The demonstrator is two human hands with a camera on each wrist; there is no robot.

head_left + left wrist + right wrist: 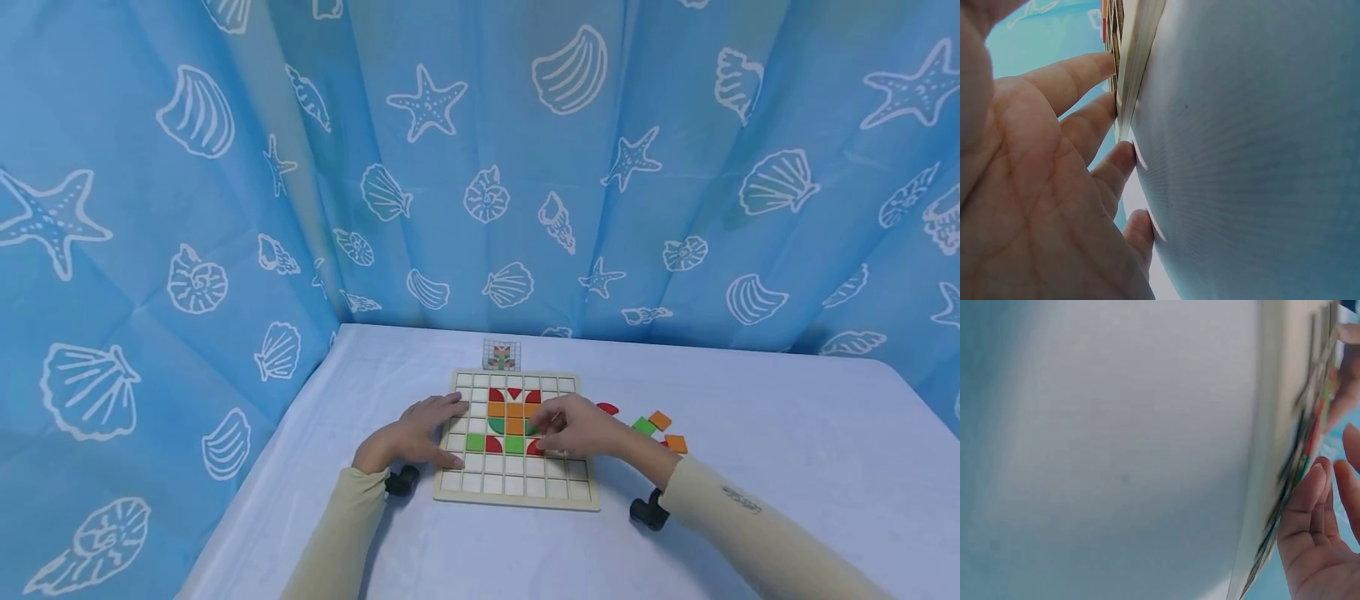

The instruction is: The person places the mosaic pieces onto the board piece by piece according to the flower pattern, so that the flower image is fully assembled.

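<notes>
A wooden grid board lies on the table with coloured tiles in its middle squares. My left hand rests at the board's left side, fingers spread. In the left wrist view its fingertips meet the board's rim. Over the right part of the pattern is my right hand, fingers bent down to the tiles. Its fingertips are right at a green curved tile and a red tile, partly covering them. In the right wrist view a fingertip touches the board's surface, with no loose tile visible between the fingers.
Right of the board lie loose tiles: a red curved one, a green one and orange ones. A small pattern card lies behind the board. A blue curtain with shell prints hangs behind the white table.
</notes>
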